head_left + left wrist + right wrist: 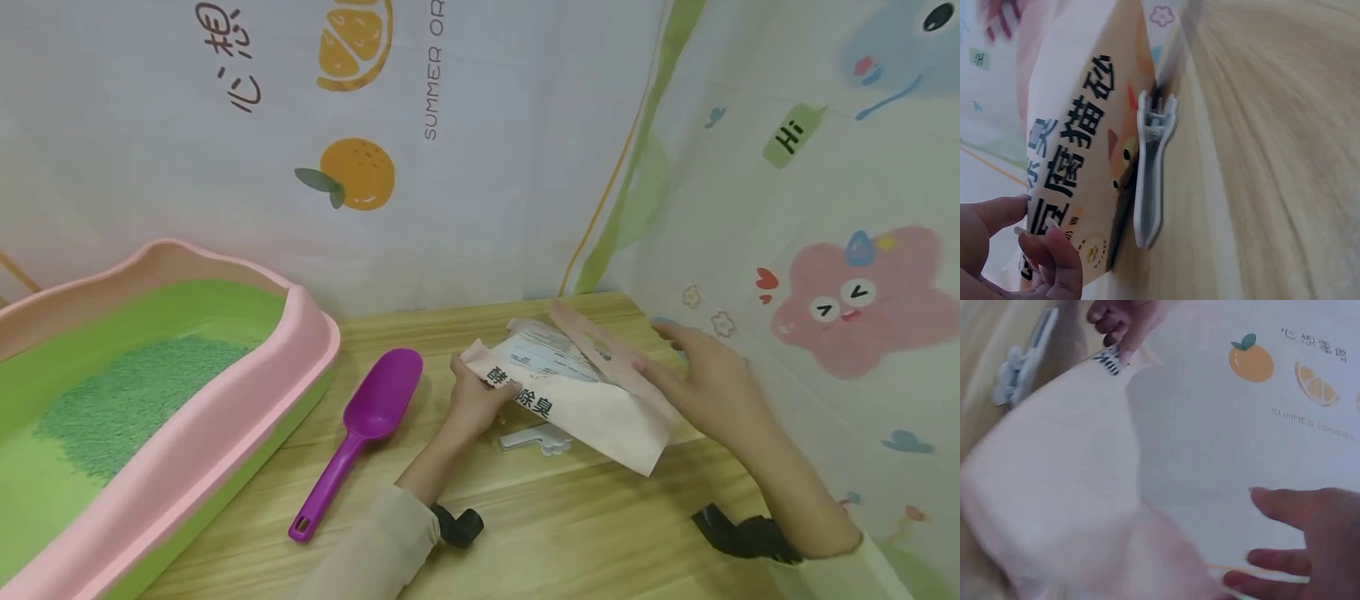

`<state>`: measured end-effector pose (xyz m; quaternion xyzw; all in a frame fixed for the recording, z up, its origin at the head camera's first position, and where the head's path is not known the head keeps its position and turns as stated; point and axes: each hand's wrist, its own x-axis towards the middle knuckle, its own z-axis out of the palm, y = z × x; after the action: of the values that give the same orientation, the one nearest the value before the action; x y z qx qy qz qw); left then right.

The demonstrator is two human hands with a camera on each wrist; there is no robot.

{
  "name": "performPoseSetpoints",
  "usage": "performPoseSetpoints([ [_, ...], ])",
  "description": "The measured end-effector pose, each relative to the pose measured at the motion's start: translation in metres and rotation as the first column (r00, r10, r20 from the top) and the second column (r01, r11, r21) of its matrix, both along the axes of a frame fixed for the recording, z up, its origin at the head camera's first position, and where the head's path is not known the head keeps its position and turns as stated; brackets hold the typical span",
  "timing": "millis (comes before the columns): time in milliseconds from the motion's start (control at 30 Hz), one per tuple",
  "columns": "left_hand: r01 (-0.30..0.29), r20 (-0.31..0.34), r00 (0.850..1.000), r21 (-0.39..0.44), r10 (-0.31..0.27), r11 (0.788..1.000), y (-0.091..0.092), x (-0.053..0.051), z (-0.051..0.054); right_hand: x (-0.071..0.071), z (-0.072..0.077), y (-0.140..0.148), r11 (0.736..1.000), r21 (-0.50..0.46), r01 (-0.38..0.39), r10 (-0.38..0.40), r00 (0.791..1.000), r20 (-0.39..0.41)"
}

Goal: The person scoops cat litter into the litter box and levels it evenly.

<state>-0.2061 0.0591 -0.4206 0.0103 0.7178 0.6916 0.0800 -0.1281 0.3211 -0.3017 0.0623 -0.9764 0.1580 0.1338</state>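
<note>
A pale pink cat litter bag (592, 412) with black printed characters lies tilted on the wooden table. Its top is loose, showing a clear, blue-printed layer (540, 350). My left hand (480, 396) pinches the bag's left edge between thumb and fingers. At the bag's right side is my right hand (708, 379), fingers extended and spread; in the right wrist view the hand (1310, 537) appears beside the pink edge, and contact is unclear. A white bag clip (1154, 169) with a paw-shaped end (553, 439) lies beside the bag, partly under it in the head view.
Left of the bag, a purple scoop (382, 396) rests on the wooden table (570, 533). Further left stands a litter box with a pink rim (247, 400), holding green pellets (142, 400). Printed cloth walls (487, 217) border the table's back and right sides.
</note>
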Motion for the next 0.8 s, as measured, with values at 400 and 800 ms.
performPoseSetpoints([
  [400, 0.004, -0.034, 0.999, 0.001, -0.004, 1.000, 0.000, 0.000, -0.003, -0.097, 0.003, -0.029, 0.988, 0.095, -0.119, 0.072, 0.916, 0.395],
  [800, 0.006, -0.030, 1.000, -0.028, -0.007, 1.000, 0.000, 0.000, -0.002, -0.117, -0.005, -0.023, 0.967, -0.106, -0.233, 0.257, 0.875, 0.411],
])
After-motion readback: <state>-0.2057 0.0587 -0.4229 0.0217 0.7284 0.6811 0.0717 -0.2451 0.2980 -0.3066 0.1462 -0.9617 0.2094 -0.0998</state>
